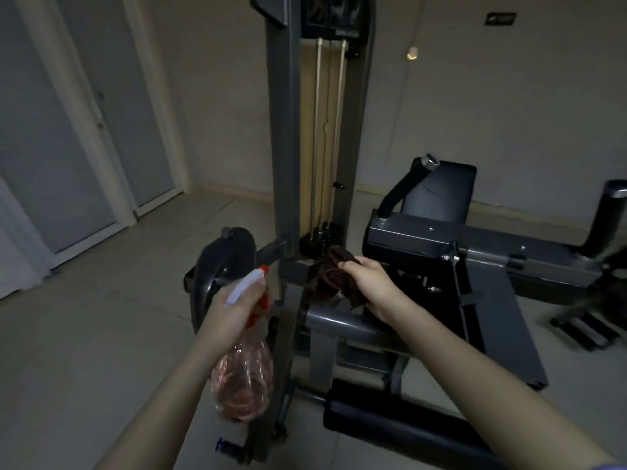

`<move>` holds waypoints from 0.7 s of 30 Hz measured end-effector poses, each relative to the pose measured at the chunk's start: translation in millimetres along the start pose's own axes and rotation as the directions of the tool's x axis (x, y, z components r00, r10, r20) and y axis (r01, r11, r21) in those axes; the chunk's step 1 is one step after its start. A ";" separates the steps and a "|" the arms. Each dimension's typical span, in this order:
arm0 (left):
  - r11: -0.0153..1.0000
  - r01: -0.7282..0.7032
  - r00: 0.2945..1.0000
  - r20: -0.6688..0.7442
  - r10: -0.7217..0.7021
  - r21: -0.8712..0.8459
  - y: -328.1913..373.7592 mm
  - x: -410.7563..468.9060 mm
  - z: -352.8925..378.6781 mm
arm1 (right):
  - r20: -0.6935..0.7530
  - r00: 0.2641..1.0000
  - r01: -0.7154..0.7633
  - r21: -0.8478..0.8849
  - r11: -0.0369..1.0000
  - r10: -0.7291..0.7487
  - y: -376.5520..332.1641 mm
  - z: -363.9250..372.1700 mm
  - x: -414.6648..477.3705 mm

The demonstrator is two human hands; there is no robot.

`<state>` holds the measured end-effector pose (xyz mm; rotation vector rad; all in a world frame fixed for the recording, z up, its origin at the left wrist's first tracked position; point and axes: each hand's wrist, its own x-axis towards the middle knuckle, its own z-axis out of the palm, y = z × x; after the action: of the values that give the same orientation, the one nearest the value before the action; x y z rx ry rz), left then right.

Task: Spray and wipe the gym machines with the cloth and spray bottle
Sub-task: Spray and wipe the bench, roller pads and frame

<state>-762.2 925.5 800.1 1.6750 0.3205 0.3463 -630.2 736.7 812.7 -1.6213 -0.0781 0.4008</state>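
- Maroon cloth [334, 278], bunched, sits in the right grip [368, 283], fingers curled round it. It touches the grey crossbar [298, 268] at the foot of the machine's upright [285, 130], just beside the guide-rod bases.
- Left grip [234, 310] is wrapped round the neck of the spray bottle [244, 378]. Its white-and-red nozzle points toward that same crossbar; the clear body, with pinkish liquid, hangs below the grip, off the machine.
- Step in hand, by my judgement: wiping the lower frame, sprayer on standby.
- Next move likely calls for dragging the cloth along the crossbar to its ends, then down to the round tube [339, 325] below.
- Dim light; surface wetness cannot be told.
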 end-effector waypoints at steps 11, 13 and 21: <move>0.997 0.031 0.970 0.241 -0.046 0.066 -10.3 113.4 8.3 | -0.094 0.995 -0.047 -0.012 0.999 0.046 5.5 -1.6 96.9; 0.996 0.069 0.957 0.277 -0.083 0.060 -11.8 128.1 16.0 | -0.122 0.988 -0.088 0.017 0.996 0.090 11.6 -3.3 104.2; 0.992 0.088 0.864 0.488 -0.124 0.096 -18.4 193.5 44.0 | -0.261 0.961 -0.072 0.075 0.995 0.089 15.6 0.3 137.7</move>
<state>-567.7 966.1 784.7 1.7415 0.0390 -0.1849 -504.5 775.2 768.5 -1.6037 0.2016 0.2439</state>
